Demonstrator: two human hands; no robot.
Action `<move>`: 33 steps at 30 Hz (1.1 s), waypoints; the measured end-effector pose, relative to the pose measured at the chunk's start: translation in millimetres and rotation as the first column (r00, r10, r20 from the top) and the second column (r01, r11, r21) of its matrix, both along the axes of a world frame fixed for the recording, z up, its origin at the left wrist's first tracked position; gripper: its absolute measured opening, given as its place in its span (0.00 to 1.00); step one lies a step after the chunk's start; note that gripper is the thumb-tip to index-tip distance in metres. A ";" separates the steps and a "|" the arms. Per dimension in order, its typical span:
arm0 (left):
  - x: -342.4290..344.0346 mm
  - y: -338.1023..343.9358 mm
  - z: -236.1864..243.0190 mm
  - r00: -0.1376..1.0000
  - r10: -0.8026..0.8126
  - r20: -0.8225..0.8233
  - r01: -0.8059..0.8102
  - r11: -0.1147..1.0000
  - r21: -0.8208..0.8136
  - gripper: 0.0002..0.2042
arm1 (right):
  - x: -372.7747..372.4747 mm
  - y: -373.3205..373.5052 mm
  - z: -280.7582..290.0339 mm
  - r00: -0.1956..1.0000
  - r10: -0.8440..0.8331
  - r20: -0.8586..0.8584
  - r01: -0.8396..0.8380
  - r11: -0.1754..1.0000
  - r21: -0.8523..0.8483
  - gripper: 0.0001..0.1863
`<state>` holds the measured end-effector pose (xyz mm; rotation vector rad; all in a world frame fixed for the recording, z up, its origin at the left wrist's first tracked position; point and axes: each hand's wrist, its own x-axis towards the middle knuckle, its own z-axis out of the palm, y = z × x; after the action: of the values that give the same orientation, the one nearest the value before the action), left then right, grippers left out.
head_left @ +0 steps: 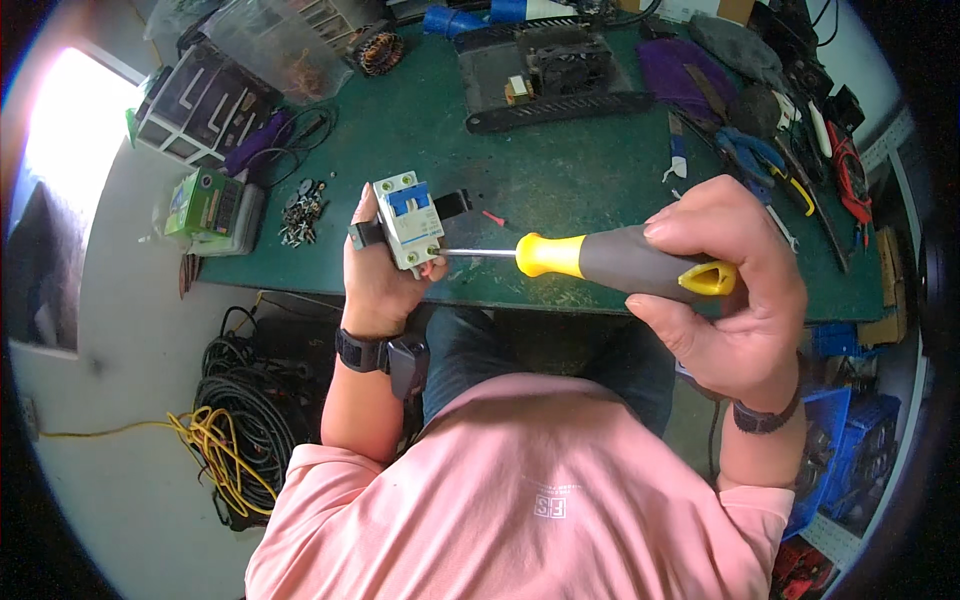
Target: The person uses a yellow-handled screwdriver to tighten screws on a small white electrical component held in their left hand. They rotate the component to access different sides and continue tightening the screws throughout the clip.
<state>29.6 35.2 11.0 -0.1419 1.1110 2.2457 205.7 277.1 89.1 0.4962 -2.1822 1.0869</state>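
A white circuit breaker (412, 225) with blue toggles sits in my left hand (372, 280), whose fingers wrap round it from beneath. A black metal strip (453, 203) sticks out beyond its right side, and a bent bracket end (366, 235) shows at its left. My right hand (735, 285) grips the grey and yellow handle of a screwdriver (610, 258). The screwdriver's shaft runs left to the breaker's lower right corner, by a terminal screw. Whether the tip sits in the screw cannot be made out.
Loose screws (302, 212) lie on the green table (560, 190) to the left, near a green box (205, 205). A black metal chassis (550, 75) stands at the back. Pliers (765, 165) and other tools crowd the right side. Coiled cables (240, 400) lie below left.
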 end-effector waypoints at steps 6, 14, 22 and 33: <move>0.7 -2.3 -0.8 0.999 -0.013 -0.040 0.013 1.000 0.005 0.24 | -2.2 -1.6 -0.9 1.000 0.006 -0.003 -0.006 1.000 0.006 0.19; 7.0 -1.7 -0.5 0.986 0.057 -0.155 -0.055 0.998 0.015 0.22 | -4.3 -10.9 2.7 0.992 -0.094 0.085 0.096 0.995 -0.020 0.19; 5.9 -4.5 -1.0 0.945 0.071 -0.319 -0.110 0.988 -0.108 0.22 | -6.1 -11.8 2.8 0.975 -0.153 0.160 0.150 0.988 0.034 0.18; -23.3 13.2 55.8 0.730 -0.213 -0.649 -0.206 0.837 -0.507 0.21 | -5.8 -15.2 -67.3 0.918 0.058 0.393 0.286 0.588 -0.756 0.17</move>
<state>6.3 48.4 66.8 0.5209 2.1474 1.9194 200.0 261.8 21.8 -0.3121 -1.6799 2.0563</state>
